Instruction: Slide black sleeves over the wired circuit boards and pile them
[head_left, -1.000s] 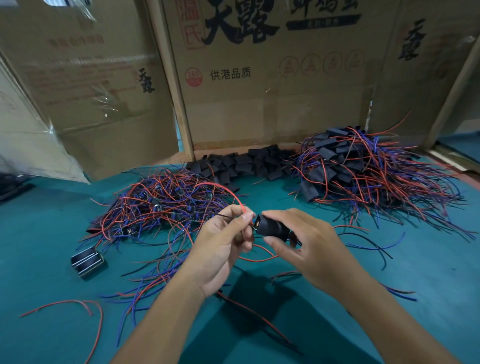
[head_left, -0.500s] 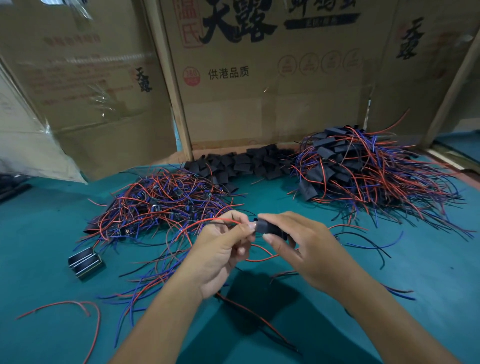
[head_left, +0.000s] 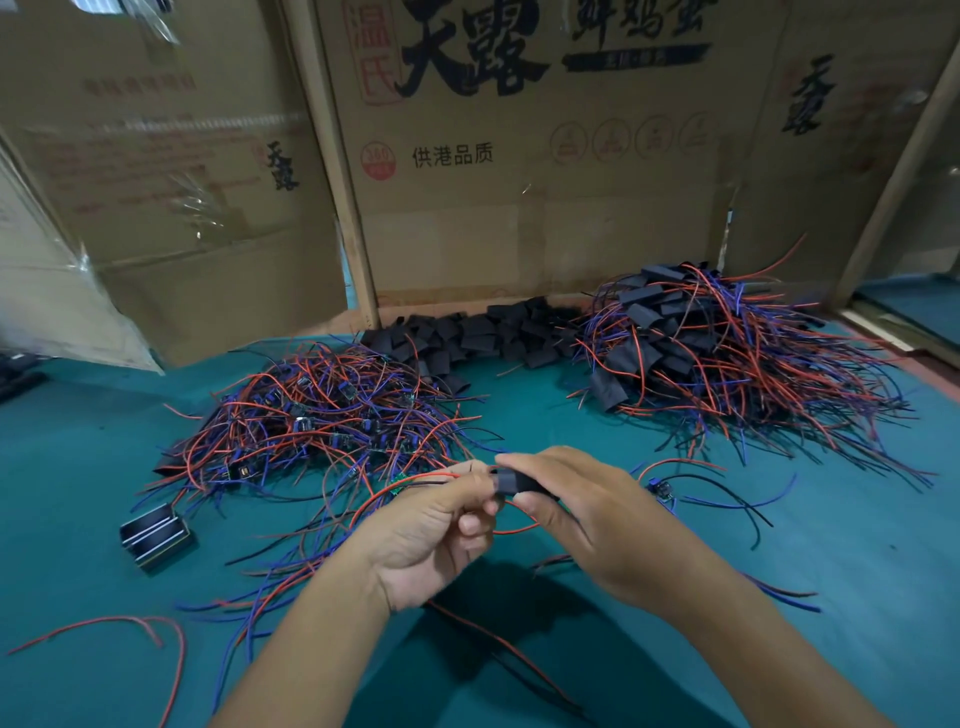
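While the left hand pinches thin red and black wires between thumb and forefinger, the right hand grips a short black tubular sleeve just above the teal felt tabletop; the board inside cannot be made out. Judging by the heaps, much is done: a tall pile of sleeved, wired boards sits far right. A tangled mound of bare wired circuit boards and a row of loose black sleeves remain.
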